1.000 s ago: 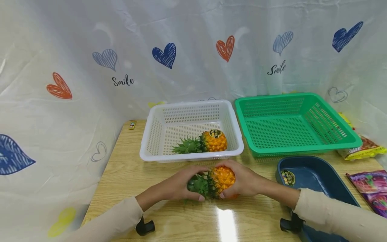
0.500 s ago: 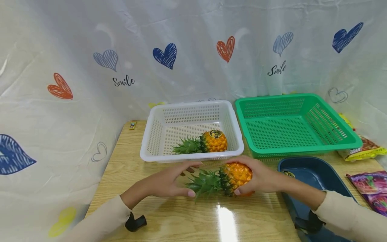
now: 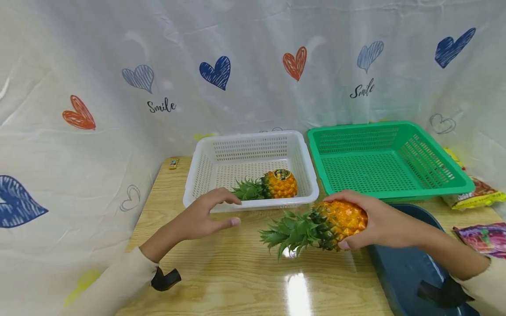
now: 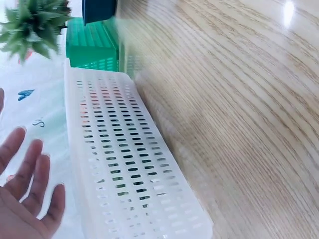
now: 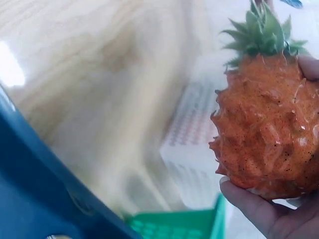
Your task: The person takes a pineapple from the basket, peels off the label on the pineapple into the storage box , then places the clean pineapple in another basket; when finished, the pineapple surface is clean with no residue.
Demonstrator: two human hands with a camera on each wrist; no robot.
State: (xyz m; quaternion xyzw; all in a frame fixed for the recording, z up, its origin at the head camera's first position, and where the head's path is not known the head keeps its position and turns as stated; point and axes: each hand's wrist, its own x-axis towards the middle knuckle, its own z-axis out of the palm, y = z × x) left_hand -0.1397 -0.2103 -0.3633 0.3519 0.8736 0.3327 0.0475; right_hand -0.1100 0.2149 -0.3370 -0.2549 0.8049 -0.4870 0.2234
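Note:
My right hand (image 3: 385,224) grips the orange body of a pineapple (image 3: 344,219) and holds it over the table, its green leaf crown pointing left. In the right wrist view the thumb lies along the lower side of that pineapple (image 5: 269,129). My left hand (image 3: 203,217) holds nothing, fingers and thumb spread apart, near the front left of a white slotted basket (image 3: 253,204). A second pineapple (image 3: 281,186), with a black-and-gold sticker, lies on its side in that basket. Spread fingers of the left hand (image 4: 30,199) also show beside the basket wall (image 4: 124,154).
Right of the white basket stands a green basket (image 3: 379,171). A dark blue tub (image 3: 411,267) sits in front of it, partly under my right arm. Snack packets (image 3: 482,237) lie at the right edge. A small yellow packet (image 3: 173,163) lies at the table's back left corner.
My left hand has let go of the pineapple's leaves and moved left and back. My right hand has carried the pineapple to the right, raising it off the table.

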